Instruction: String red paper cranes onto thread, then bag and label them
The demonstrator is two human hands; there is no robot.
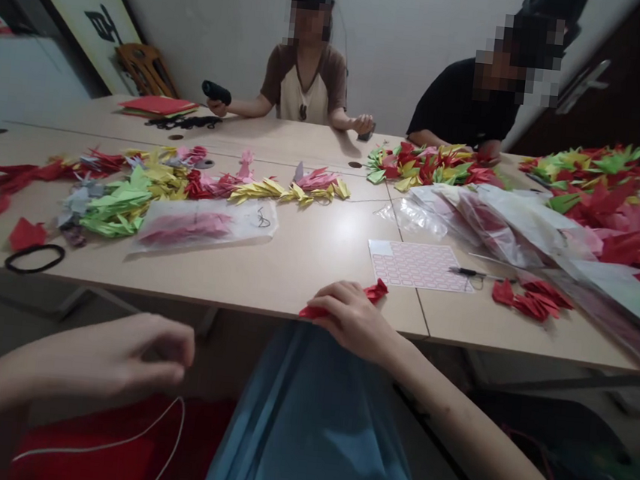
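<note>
1. Right hand (350, 314) closes over red folded paper (376, 291) at the near edge of the surface (320, 240); whether one piece or several, cannot tell.
2. Left hand (121, 360) hangs apart, loosely curled, thumb near fingers; blurred, so any pinch cannot be confirmed.
3. Drop risk: paper sits right at the edge; a slack grip or a sleeve-less forearm's nudge could tip it onto the blue cloth (318, 428) below.
4. Crush risk: too much finger pressure might flatten the folds.
5. Snag risk: white cord (183, 419) loops below the left hand; a careless sweep could catch it.
6. Materials: paper crisp-looking, creased, pointed tips. Lime-green folded papers (116, 205) bunch in spiky clumps. Translucent bag (248, 222) looks filmy, wrinkled, pink contents showing.
7. Label sheet (408, 267) flat, pink-printed; black ring (35, 259) smooth, oval-looking. Blue cloth falls in soft pleats.
</note>
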